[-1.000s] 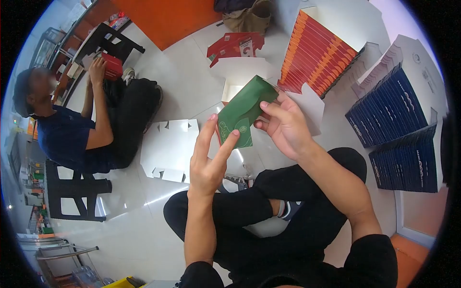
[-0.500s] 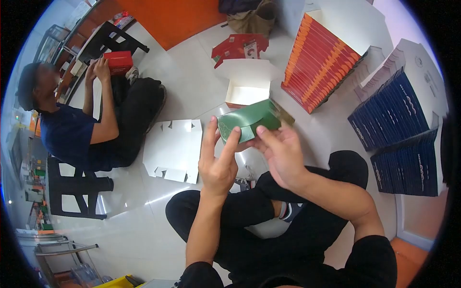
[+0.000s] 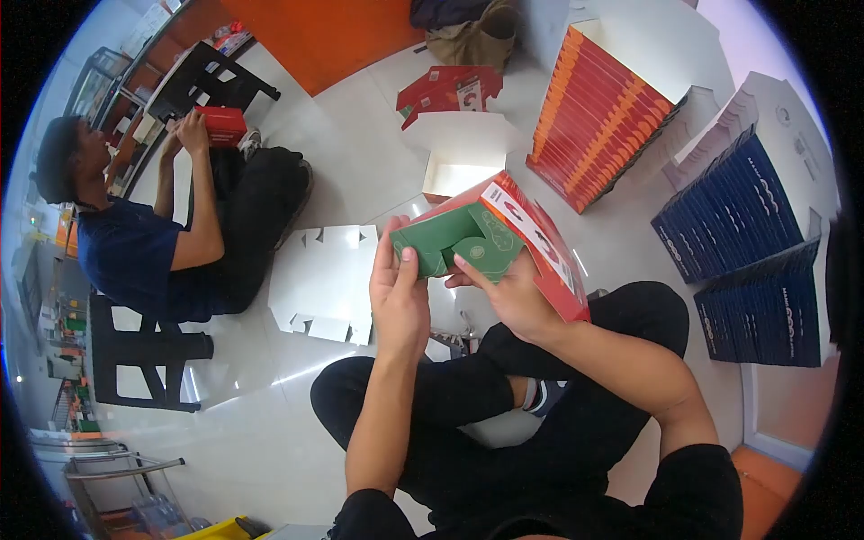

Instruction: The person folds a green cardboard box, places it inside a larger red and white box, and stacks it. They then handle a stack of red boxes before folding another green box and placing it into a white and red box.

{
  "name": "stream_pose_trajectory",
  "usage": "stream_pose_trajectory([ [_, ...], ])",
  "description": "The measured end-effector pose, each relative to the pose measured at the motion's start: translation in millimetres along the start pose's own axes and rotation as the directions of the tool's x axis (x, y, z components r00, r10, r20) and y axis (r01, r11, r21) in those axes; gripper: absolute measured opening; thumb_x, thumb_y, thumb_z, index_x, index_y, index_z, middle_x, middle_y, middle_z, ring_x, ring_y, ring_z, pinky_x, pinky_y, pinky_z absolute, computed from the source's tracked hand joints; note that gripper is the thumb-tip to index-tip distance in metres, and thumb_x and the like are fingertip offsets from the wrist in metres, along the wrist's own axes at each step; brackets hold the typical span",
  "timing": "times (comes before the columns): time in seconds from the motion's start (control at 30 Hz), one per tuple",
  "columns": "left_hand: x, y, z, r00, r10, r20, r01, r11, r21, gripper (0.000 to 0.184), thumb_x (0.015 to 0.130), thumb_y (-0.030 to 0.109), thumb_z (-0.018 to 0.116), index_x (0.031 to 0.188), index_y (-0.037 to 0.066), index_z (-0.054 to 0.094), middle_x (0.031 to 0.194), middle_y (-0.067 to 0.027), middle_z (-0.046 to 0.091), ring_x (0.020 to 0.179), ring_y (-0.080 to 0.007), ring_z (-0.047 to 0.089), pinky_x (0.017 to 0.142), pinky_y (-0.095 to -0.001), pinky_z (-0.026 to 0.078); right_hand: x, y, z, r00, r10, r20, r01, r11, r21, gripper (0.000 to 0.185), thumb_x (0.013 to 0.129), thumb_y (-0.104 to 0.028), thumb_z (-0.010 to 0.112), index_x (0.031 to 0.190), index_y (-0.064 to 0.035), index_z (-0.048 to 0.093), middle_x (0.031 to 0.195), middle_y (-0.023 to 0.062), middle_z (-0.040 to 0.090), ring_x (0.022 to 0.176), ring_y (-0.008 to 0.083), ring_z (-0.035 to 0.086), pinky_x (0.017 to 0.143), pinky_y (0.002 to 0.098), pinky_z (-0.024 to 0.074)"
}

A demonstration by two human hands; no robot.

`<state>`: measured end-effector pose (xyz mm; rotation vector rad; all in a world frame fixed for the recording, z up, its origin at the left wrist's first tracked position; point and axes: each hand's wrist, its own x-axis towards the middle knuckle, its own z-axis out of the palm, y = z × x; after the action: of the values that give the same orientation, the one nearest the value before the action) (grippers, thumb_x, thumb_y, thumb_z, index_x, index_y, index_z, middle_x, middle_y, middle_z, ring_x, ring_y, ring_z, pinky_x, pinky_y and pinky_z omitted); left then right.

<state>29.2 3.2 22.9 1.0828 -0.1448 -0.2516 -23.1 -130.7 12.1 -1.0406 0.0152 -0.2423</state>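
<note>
The fingers of my left hand [image 3: 399,301] are clamped on the left end of a green-and-red box [image 3: 432,236], thumb on its green face and the others wrapped behind the edge. My right hand [image 3: 522,301] grips it too, the thumb pressing near the rounded green flap [image 3: 486,245] at the middle; its other fingers are partly hidden. The box is held up, tilted, between both hands in front of my crossed legs [image 3: 468,391], in black trousers. Its green face carries fine pale line drawings, and a red panel with a white label strip [image 3: 531,225] slants down along the right. Just beyond, on the pale floor, stands an open box [image 3: 465,174] with a white inside, and past it lie flat red pieces [image 3: 450,93]. To the left is a flat white card sheet [image 3: 322,283] with notched edges. To the right rise a red-and-orange stack [image 3: 598,117] and dark blue stacks [image 3: 733,211]. Farther left, a seated person [image 3: 135,247] in dark blue holds a red box [image 3: 223,126].
</note>
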Motion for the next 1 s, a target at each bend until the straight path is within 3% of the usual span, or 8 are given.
stream_pose_trajectory([
  [0.27, 0, -6, -1, 0.999, -0.045, 0.016, 0.046, 0.999, -0.026, 0.06, 0.106, 0.01, 0.052, 0.158, -0.001, 0.024, 0.16, -0.0182, 0.033, 0.141, -0.0263, 0.043, 0.116, -0.0386, 0.037, 0, 10, -3, 0.998, -0.064, 0.002, 0.063, 0.988, -0.143, 0.023, 0.102, -0.009, 0.06, 0.122, 0.0016, 0.058, 0.111, 0.0115, 0.068, 0.093, 0.0188, 0.071, 0.073, 0.0296, 0.0576],
  [0.37, 0, -8, -1, 0.966, 0.256, -0.038, -0.221, 0.892, 0.394, 0.056, 0.1, 0.003, 0.056, 0.152, 0.001, 0.038, 0.146, -0.0122, 0.05, 0.125, -0.0243, 0.056, 0.103, -0.0367, 0.046, 5, 9, -10, 1.0, 0.031, 0.003, -0.031, 0.992, -0.121, 0.027, 0.101, -0.009, 0.061, 0.126, 0.0005, 0.055, 0.108, 0.0093, 0.068, 0.087, 0.0161, 0.071, 0.069, 0.0278, 0.0552],
  [0.43, 3, 13, -7, 0.858, 0.366, 0.362, -0.485, 0.342, 0.805, 0.054, 0.093, 0.005, 0.067, 0.144, 0.001, 0.05, 0.136, -0.0138, 0.058, 0.12, -0.0232, 0.058, 0.102, -0.0352, 0.045, 10, 2, -15, 0.991, 0.11, 0.076, -0.098, 0.985, -0.144, 0.033, 0.1, -0.008, 0.062, 0.129, -0.0001, 0.052, 0.102, 0.0068, 0.069, 0.082, 0.0141, 0.07, 0.066, 0.0276, 0.054],
  [0.63, 7, 27, -21, 0.918, 0.198, 0.342, -0.394, 0.541, 0.743, 0.047, 0.086, 0.01, 0.077, 0.13, -0.001, 0.063, 0.113, -0.0145, 0.07, 0.105, -0.0236, 0.066, 0.095, -0.0349, 0.05, 18, -9, -30, 0.924, 0.238, 0.299, -0.11, 0.914, -0.39, 0.034, 0.098, -0.005, 0.062, 0.131, -0.0015, 0.054, 0.109, 0.0086, 0.068, 0.093, 0.0178, 0.069, 0.076, 0.0318, 0.0546],
  [0.73, 6, 20, -18, 0.927, 0.23, 0.295, -0.374, 0.549, 0.747, 0.045, 0.087, 0.011, 0.076, 0.129, 0.001, 0.064, 0.117, -0.0169, 0.07, 0.106, -0.0253, 0.068, 0.093, -0.0355, 0.052, 21, -16, -33, 0.888, 0.087, 0.451, 0.028, 0.97, -0.242, 0.042, 0.1, -0.018, 0.064, 0.137, -0.0029, 0.051, 0.117, 0.0113, 0.067, 0.103, 0.0211, 0.067, 0.08, 0.0353, 0.0539],
  [0.8, 7, 12, -23, 0.853, 0.365, 0.373, -0.503, 0.386, 0.773, 0.043, 0.088, 0.012, 0.075, 0.128, 0.002, 0.064, 0.121, -0.0192, 0.068, 0.111, -0.0278, 0.068, 0.093, -0.0367, 0.052, 23, -23, -46, 0.842, 0.359, 0.402, -0.352, 0.931, -0.093, 0.049, 0.101, -0.034, 0.062, 0.139, -0.0044, 0.051, 0.12, 0.0118, 0.065, 0.111, 0.0232, 0.064, 0.083, 0.0376, 0.053],
  [0.87, 6, 7, -21, 0.79, 0.45, 0.416, -0.569, 0.286, 0.771, 0.046, 0.087, 0.012, 0.074, 0.129, 0.003, 0.06, 0.119, -0.0203, 0.067, 0.109, -0.0381, 0.066, 0.092, -0.0422, 0.053, 22, -38, -22, 0.93, 0.342, 0.133, -0.341, 0.939, -0.035, 0.05, 0.103, -0.043, 0.056, 0.134, -0.0034, 0.056, 0.116, 0.0094, 0.067, 0.103, 0.0182, 0.066, 0.078, 0.0337, 0.0546],
  [1.0, 5, -1, -13, 0.706, 0.578, 0.409, -0.56, 0.102, 0.822, 0.052, 0.081, 0.013, 0.075, 0.128, -0.001, 0.057, 0.114, -0.0204, 0.064, 0.103, -0.039, 0.063, 0.087, -0.0449, 0.053, 30, -23, -29, 0.988, -0.013, -0.151, -0.071, 0.844, -0.531, 0.033, 0.104, -0.032, 0.059, 0.118, -0.0034, 0.068, 0.104, 0.0022, 0.067, 0.087, 0.0101, 0.06, 0.073, 0.0275, 0.0497],
])
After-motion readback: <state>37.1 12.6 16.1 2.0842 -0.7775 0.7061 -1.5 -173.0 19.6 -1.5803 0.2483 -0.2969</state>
